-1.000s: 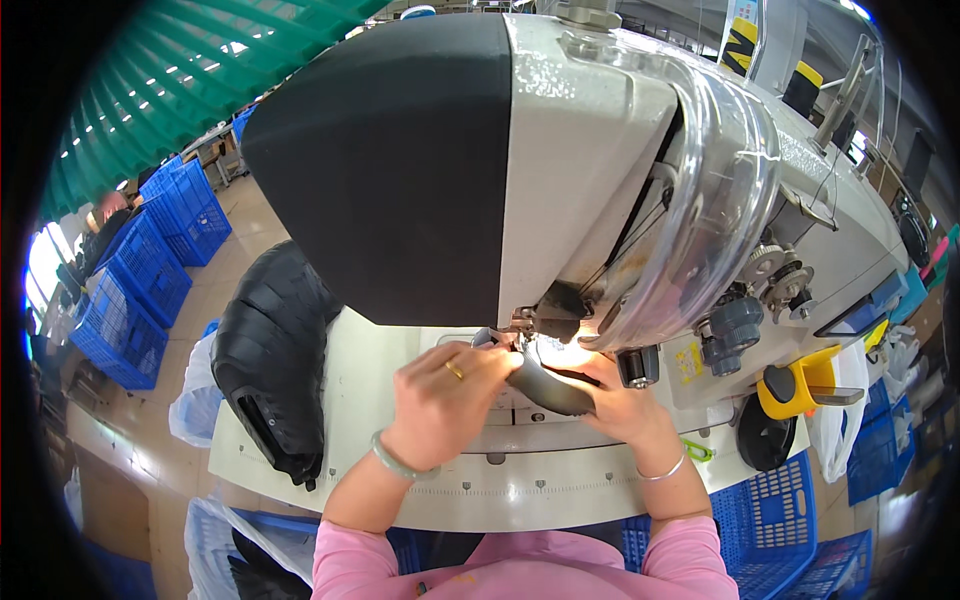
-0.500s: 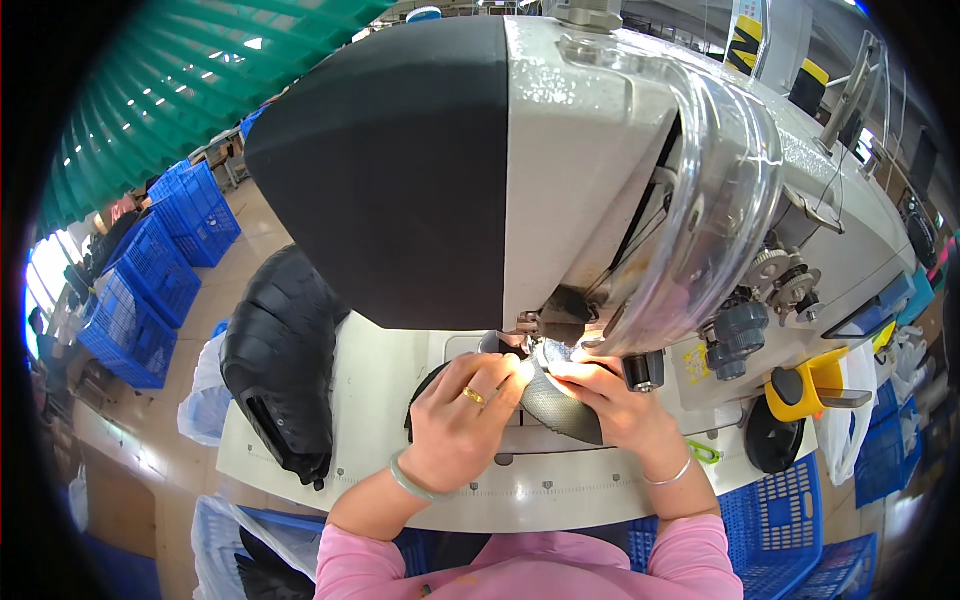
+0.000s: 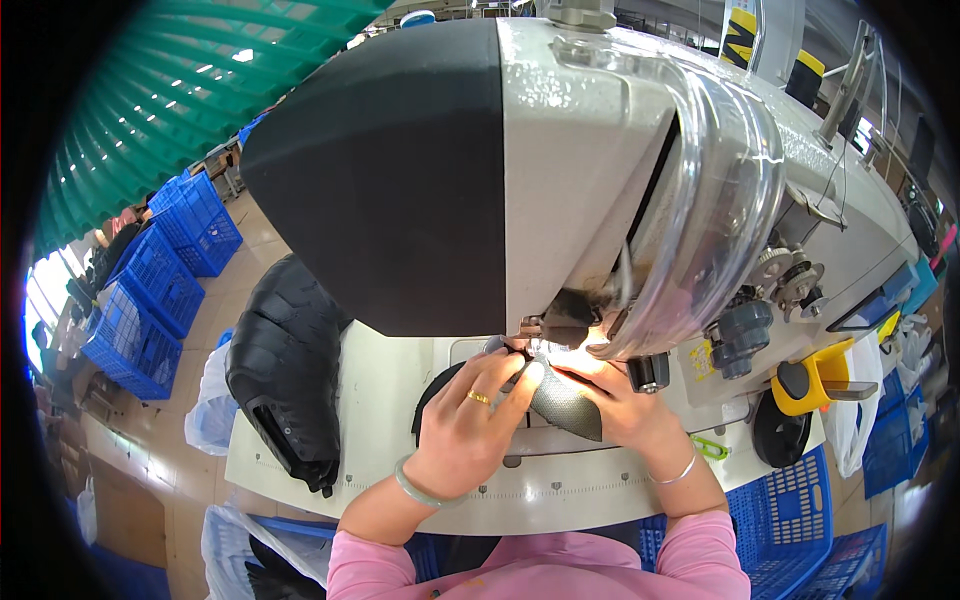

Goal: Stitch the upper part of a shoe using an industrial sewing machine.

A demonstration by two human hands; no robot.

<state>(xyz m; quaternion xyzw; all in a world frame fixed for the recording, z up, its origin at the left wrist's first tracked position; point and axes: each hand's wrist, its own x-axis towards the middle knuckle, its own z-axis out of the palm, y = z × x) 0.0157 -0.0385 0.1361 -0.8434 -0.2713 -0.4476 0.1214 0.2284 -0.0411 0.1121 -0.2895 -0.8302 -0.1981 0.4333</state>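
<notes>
A curved piece of grey mesh fabric (image 3: 566,408) lies under the needle area of a large white and black sewing machine (image 3: 570,150). My left hand (image 3: 468,425), with a gold ring and a pale bangle, pinches its left edge close to the presser foot. From the other side my right hand (image 3: 622,405) grips the fabric, its fingers reaching in under the machine head. Bright lamp glare and the head hide some fingertips and the stitching spot. Black material (image 3: 432,400) shows behind my left hand.
A stack of black padded pieces (image 3: 285,375) rests on the left of the white table (image 3: 400,490). At right are a green thread snipper (image 3: 710,447), a black round object (image 3: 780,430) and a yellow holder (image 3: 825,375). Blue crates (image 3: 135,340) stand on the floor; a green ribbed hose (image 3: 190,90) hangs upper left.
The whole view has shifted slightly. Both hands stay at the fabric by the needle; my left fingers have moved a little and bunch closer to the presser foot.
</notes>
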